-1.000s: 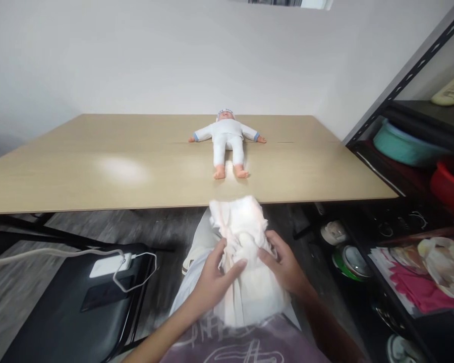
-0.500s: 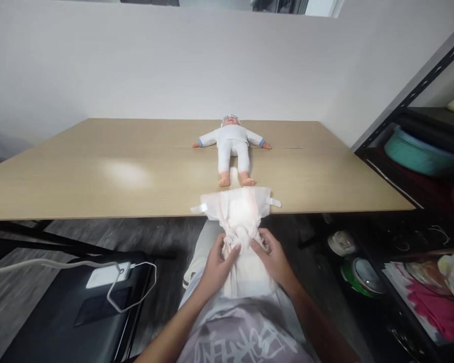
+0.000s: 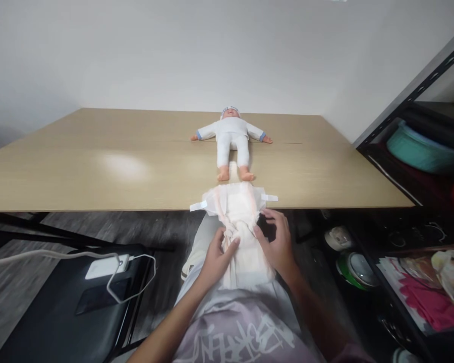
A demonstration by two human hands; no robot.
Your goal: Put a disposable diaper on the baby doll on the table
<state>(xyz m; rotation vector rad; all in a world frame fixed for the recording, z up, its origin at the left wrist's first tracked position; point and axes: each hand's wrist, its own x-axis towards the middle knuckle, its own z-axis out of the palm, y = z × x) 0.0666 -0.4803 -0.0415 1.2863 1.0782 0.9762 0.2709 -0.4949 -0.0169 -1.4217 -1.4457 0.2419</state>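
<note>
An unfolded white diaper (image 3: 244, 222) with pinkish inner edges hangs from the table's front edge down over my lap. Its two side tabs are spread on the tabletop. My left hand (image 3: 219, 257) pinches its gathered left edge, thumb on top and fingers partly hidden behind. At the opposite edge, my right hand (image 3: 278, 239) has its fingers apart from the thumb, the thumb tip touching the diaper. Beyond the diaper lies a baby doll (image 3: 232, 131) on its back, in a white suit and cap, arms outstretched and feet toward me.
The wooden table (image 3: 136, 146) runs up to a pale wall. On the left, a black chair (image 3: 53, 312) carries a white power bank (image 3: 106, 267) with cables and a dark phone-like slab. Dark shelves on the right hold a teal basin (image 3: 423, 148) and a pink cloth (image 3: 426, 302).
My right hand has loosened from the diaper's edge, its fingers lifting and spreading upward. My left hand keeps its pinch. The view has tilted slightly down.
</note>
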